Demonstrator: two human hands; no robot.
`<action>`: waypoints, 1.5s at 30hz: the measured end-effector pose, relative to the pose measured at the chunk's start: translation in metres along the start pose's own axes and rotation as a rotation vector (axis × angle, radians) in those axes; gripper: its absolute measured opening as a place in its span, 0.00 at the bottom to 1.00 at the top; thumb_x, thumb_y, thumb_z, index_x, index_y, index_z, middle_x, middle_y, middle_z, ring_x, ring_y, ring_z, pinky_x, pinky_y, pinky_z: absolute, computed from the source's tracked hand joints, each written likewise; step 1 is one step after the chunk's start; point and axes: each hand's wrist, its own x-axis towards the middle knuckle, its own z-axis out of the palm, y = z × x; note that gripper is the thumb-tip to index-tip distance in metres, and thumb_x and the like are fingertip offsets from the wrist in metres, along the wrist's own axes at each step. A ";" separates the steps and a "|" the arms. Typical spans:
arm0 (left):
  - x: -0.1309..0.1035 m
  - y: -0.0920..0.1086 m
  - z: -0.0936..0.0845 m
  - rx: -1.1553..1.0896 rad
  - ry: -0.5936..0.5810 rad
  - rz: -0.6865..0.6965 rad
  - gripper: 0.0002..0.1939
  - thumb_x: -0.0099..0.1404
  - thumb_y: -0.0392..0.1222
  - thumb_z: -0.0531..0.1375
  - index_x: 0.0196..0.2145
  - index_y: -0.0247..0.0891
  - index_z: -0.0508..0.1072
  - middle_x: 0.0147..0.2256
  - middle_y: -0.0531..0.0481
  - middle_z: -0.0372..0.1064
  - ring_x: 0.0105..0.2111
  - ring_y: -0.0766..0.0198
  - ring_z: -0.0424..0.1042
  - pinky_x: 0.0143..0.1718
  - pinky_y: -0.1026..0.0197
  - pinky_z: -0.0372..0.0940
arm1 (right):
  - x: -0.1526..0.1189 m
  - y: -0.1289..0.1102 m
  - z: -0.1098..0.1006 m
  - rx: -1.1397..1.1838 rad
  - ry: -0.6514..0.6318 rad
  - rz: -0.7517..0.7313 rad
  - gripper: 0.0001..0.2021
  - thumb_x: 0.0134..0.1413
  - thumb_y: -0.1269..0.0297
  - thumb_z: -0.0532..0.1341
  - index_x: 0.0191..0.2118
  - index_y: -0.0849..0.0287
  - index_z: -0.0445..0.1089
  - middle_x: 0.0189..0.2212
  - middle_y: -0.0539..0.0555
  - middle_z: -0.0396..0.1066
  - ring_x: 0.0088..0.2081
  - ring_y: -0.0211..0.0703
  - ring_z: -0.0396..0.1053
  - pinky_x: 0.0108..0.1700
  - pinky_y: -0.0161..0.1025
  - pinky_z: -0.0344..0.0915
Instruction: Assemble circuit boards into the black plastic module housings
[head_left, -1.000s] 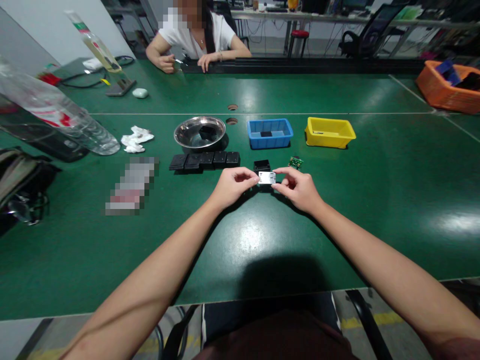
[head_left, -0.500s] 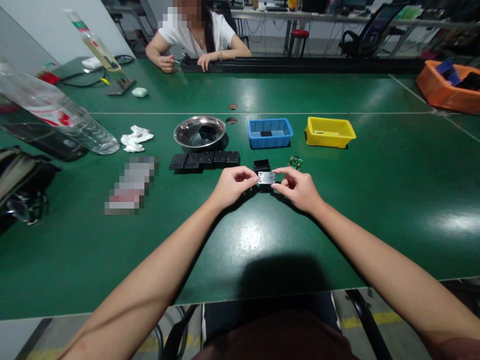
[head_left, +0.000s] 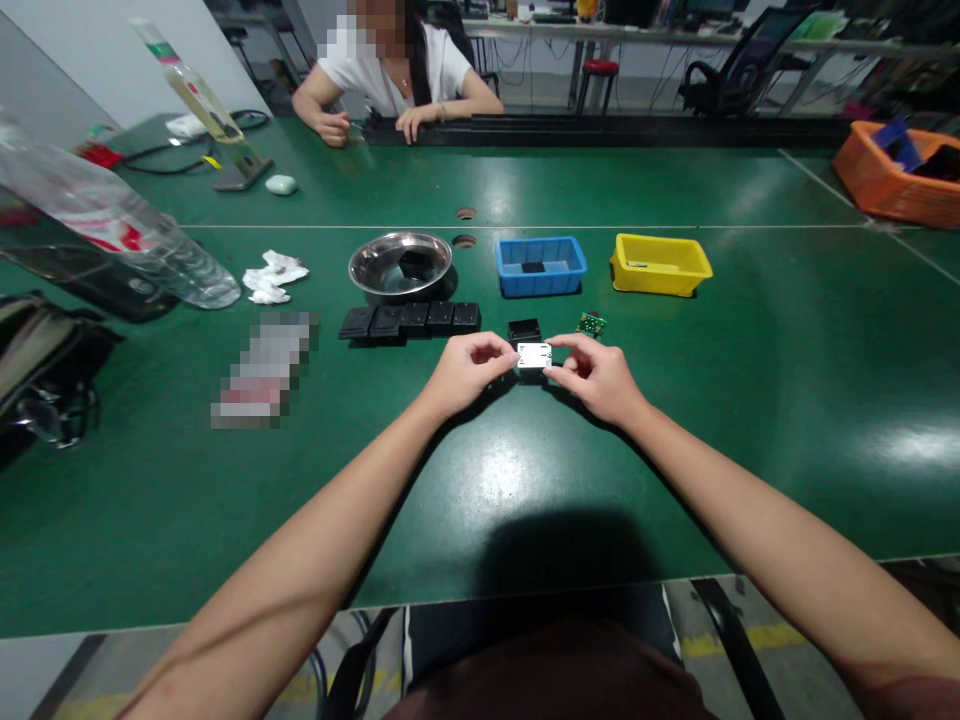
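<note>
Between my two hands is a small rectangular metal plate [head_left: 534, 356] with small slots, shining bright white. My left hand [head_left: 471, 372] pinches its left edge between thumb and fingers. The right edge is pinched the same way by my right hand [head_left: 598, 375]. Just behind the plate stands a small black plastic case [head_left: 523, 331], partly hidden by it. A green circuit board [head_left: 592, 325] lies on the table beyond my right hand. Left of the case, several black plastic cases [head_left: 415, 319] sit in a row.
Behind the row are a steel bowl [head_left: 361, 268] with a black part inside, a blue bin [head_left: 540, 286] and a yellow bin [head_left: 656, 282]. Plastic bottle [head_left: 161, 250], crumpled tissue [head_left: 274, 276] and a blurred flat item [head_left: 266, 370] lie left. An orange basket [head_left: 892, 205] stands far right; a person [head_left: 397, 85] sits opposite.
The metal plate has tilted slightly, and its face has gone from grey to bright white. Both hands keep their pinch in nearly the same place.
</note>
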 end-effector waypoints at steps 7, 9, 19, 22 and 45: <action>0.000 0.000 0.001 -0.017 0.007 -0.042 0.18 0.53 0.54 0.69 0.26 0.34 0.75 0.21 0.54 0.68 0.21 0.71 0.60 0.25 0.65 0.56 | 0.000 0.000 0.000 -0.003 -0.013 0.007 0.16 0.54 0.60 0.67 0.47 0.61 0.75 0.19 0.43 0.66 0.21 0.35 0.61 0.29 0.35 0.58; 0.000 0.000 0.002 -0.021 0.004 -0.048 0.19 0.52 0.54 0.70 0.27 0.33 0.75 0.22 0.54 0.68 0.21 0.71 0.60 0.25 0.65 0.56 | 0.000 0.001 0.000 -0.003 -0.014 0.006 0.16 0.54 0.60 0.67 0.47 0.61 0.75 0.19 0.43 0.66 0.21 0.35 0.61 0.29 0.35 0.58; 0.000 0.000 0.000 0.012 -0.012 -0.017 0.18 0.54 0.53 0.69 0.26 0.34 0.74 0.22 0.53 0.68 0.22 0.70 0.62 0.25 0.65 0.57 | 0.000 0.002 0.000 -0.007 -0.014 0.003 0.17 0.54 0.59 0.67 0.48 0.60 0.75 0.19 0.43 0.66 0.21 0.35 0.61 0.30 0.36 0.58; 0.000 0.001 0.000 0.025 -0.015 -0.004 0.17 0.54 0.52 0.68 0.26 0.34 0.74 0.22 0.54 0.67 0.22 0.70 0.62 0.25 0.65 0.57 | 0.000 0.002 0.000 -0.007 -0.010 -0.003 0.17 0.54 0.60 0.67 0.48 0.60 0.75 0.20 0.43 0.66 0.21 0.35 0.61 0.30 0.36 0.58; 0.001 0.002 0.000 0.011 -0.049 -0.071 0.18 0.54 0.55 0.67 0.26 0.35 0.74 0.21 0.53 0.67 0.21 0.70 0.59 0.24 0.65 0.55 | 0.000 0.000 0.000 -0.020 -0.019 -0.015 0.16 0.55 0.60 0.67 0.48 0.59 0.75 0.20 0.44 0.67 0.21 0.35 0.62 0.30 0.35 0.60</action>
